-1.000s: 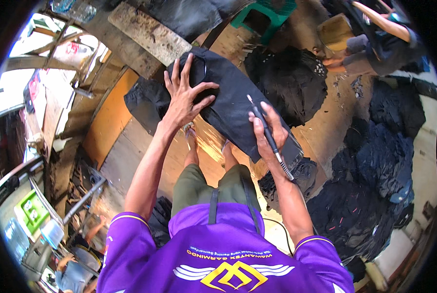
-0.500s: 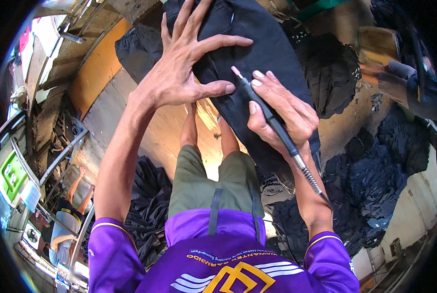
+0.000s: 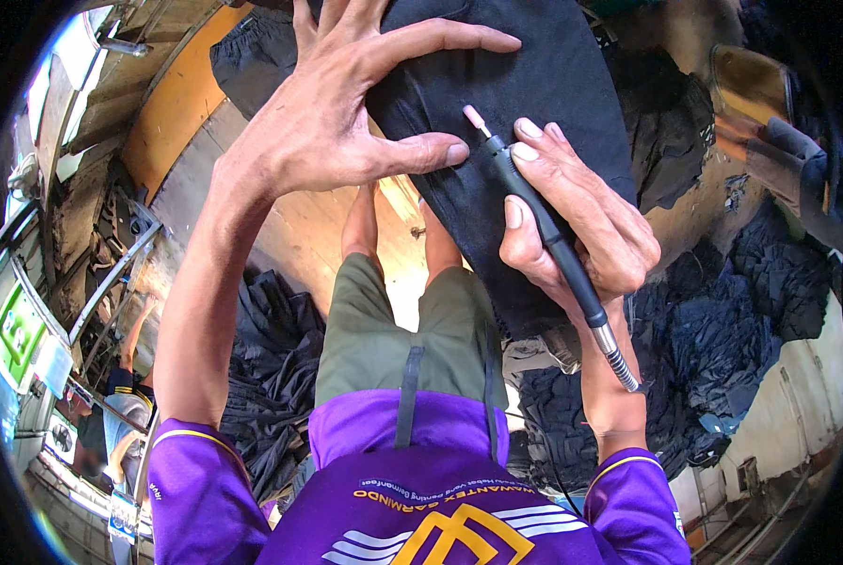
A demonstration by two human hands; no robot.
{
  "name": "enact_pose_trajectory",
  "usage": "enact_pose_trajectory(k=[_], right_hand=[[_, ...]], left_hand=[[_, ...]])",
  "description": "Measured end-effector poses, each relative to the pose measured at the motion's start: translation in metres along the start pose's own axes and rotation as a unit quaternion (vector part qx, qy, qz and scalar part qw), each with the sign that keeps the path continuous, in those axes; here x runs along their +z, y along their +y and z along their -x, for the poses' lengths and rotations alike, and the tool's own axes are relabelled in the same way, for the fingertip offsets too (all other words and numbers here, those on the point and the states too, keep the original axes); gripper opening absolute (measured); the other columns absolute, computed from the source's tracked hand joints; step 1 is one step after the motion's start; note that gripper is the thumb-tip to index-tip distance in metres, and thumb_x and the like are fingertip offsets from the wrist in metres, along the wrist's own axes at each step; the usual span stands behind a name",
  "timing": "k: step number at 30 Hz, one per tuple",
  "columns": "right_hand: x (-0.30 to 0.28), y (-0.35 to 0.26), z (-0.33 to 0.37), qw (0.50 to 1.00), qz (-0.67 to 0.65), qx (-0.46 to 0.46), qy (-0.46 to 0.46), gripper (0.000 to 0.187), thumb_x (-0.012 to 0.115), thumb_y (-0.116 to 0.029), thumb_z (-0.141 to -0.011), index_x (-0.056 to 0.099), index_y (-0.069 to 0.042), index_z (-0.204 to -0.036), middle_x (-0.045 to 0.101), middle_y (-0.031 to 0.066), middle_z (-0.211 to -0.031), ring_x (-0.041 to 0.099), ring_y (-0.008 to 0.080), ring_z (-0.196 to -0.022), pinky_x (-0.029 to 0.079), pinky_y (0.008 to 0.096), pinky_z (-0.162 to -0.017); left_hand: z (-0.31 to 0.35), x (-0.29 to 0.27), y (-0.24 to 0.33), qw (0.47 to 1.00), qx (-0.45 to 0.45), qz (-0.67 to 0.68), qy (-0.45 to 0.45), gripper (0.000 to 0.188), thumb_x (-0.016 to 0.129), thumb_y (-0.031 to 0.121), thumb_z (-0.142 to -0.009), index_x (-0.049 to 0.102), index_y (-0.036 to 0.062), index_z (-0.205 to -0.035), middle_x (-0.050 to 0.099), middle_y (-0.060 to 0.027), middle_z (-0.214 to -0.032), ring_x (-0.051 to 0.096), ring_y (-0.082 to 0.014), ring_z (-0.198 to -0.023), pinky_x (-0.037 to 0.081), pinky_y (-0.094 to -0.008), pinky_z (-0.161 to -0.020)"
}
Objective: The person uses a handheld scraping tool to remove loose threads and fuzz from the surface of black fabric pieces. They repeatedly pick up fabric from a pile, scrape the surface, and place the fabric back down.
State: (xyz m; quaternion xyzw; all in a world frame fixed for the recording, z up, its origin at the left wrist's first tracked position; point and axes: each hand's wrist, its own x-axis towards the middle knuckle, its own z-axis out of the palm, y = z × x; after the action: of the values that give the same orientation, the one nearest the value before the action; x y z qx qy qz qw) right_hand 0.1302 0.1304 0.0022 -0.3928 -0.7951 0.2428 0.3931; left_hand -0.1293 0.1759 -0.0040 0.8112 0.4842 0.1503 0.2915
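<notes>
Dark black cloth (image 3: 544, 85), pulled smooth into a long rounded shape, lies in front of me. My left hand (image 3: 332, 122) is spread over its left side, thumb and forefinger stretched out wide; the other fingertips run up to the picture's top edge. In my right hand (image 3: 595, 212) is a slim black rotary grinder handpiece (image 3: 564, 259), held like a pen, with a spring sleeve (image 3: 619, 363) at its back end. Its pale pink grinding tip (image 3: 475, 117) points up and left, over the cloth between my two hands. Whether the tip touches the cloth I cannot tell.
Heaps of dark garments lie at the right (image 3: 722, 320) and lower left (image 3: 275, 367). More dark cloth (image 3: 661, 122) is beyond the right edge of the piece. At far left stand metal rails (image 3: 111, 278) and another person (image 3: 129, 405). Wooden boards (image 3: 205, 179) run underneath.
The right hand has shifted rightward with the handpiece still in it. My left forefinger and thumb tips have moved up and right. The cloth's right edge now lies farther right.
</notes>
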Motion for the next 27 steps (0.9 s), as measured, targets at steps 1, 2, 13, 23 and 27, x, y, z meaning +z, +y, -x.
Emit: enact_pose_trajectory(k=[1,2,13,23,27], right_hand=[[0.0,0.0,0.001,1.0,-0.001,0.004,-0.001,0.032,0.08,-0.001,-0.075,0.082,0.003,-0.106,0.081,0.0198,-0.1,0.081,0.0342,-0.103,0.066,0.0474,-0.098],[-0.001,0.0,0.002,1.0,-0.003,0.007,0.0,0.032,0.08,-0.001,-0.075,0.081,0.003,-0.106,0.081,0.0199,-0.1,0.081,0.0344,-0.103,0.066,0.0474,-0.098],[-0.014,-0.005,0.016,0.999,-0.008,0.028,-0.027,0.031,0.072,-0.001,-0.083,0.078,0.009,-0.112,0.08,0.0281,-0.107,0.08,0.0382,-0.108,0.063,0.0507,-0.102],[-0.004,0.0,0.0,0.999,0.017,0.028,-0.001,0.028,0.074,-0.001,-0.087,0.078,0.01,-0.112,0.08,0.0265,-0.107,0.08,0.0359,-0.109,0.062,0.0475,-0.103],[-0.006,-0.001,0.003,0.999,0.013,0.033,-0.008,0.028,0.075,-0.004,-0.087,0.078,0.01,-0.111,0.08,0.0269,-0.106,0.08,0.0362,-0.109,0.062,0.0479,-0.104]], left_hand=[[-0.001,0.001,0.0,1.0,0.006,0.0,0.005,0.074,0.083,0.065,-0.08,0.068,0.0347,-0.147,-0.007,-0.0256,-0.181,-0.011,-0.0479,-0.166,0.0,-0.0679,-0.129],[-0.001,0.001,0.0,1.0,0.012,0.0,0.011,0.075,0.083,0.065,-0.08,0.068,0.0346,-0.147,-0.007,-0.0256,-0.181,-0.011,-0.0479,-0.166,0.0,-0.0676,-0.129],[0.0,-0.003,0.009,0.999,-0.034,0.008,-0.022,0.081,0.085,0.069,-0.075,0.069,0.0344,-0.147,-0.006,-0.0249,-0.181,-0.011,-0.0483,-0.166,0.003,-0.0691,-0.129],[0.0,-0.005,0.01,0.999,-0.026,-0.009,-0.023,0.084,0.085,0.071,-0.074,0.068,0.0348,-0.147,-0.006,-0.0252,-0.181,-0.011,-0.049,-0.166,0.002,-0.071,-0.128],[0.001,-0.003,0.009,1.0,-0.019,0.004,-0.016,0.084,0.084,0.071,-0.074,0.068,0.0346,-0.148,-0.007,-0.0251,-0.181,-0.011,-0.0491,-0.166,0.002,-0.0714,-0.128]])
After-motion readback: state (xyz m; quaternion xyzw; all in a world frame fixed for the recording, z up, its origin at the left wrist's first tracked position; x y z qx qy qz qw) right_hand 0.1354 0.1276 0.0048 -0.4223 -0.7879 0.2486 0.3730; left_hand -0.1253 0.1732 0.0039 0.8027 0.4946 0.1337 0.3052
